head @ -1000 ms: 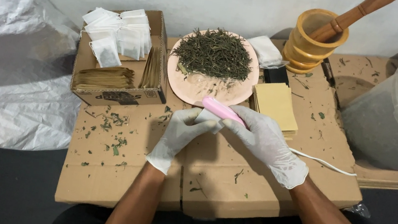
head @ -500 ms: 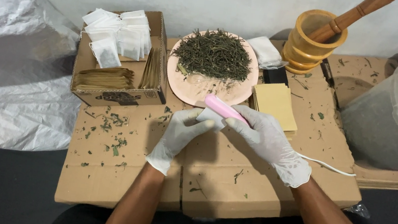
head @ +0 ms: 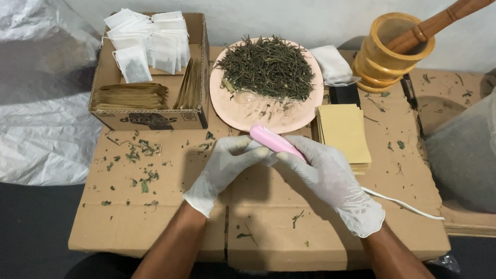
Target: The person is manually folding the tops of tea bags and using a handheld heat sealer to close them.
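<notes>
Both my hands wear white gloves and meet over the flattened cardboard (head: 288, 226). My right hand (head: 331, 178) grips a pink hand-held sealer (head: 270, 139) with a white cord (head: 407, 205) trailing right. My left hand (head: 223, 165) pinches a small white filter bag (head: 257, 149), mostly hidden, right under the sealer's tip. Just beyond the hands lies a pink plate (head: 245, 114) heaped with dried green herb (head: 267, 67).
A cardboard box (head: 143, 117) at left holds white filter bags (head: 146, 42) and brown envelopes (head: 130, 95). A stack of tan envelopes (head: 344, 129) sits right of the plate. Behind are a wooden mortar (head: 388, 52) with pestle and a translucent plastic bucket (head: 493, 144). Herb crumbs litter the cardboard.
The sealer and both hands shifted slightly left and closer together; the small white bag is now more hidden under the sealer and my fingers.
</notes>
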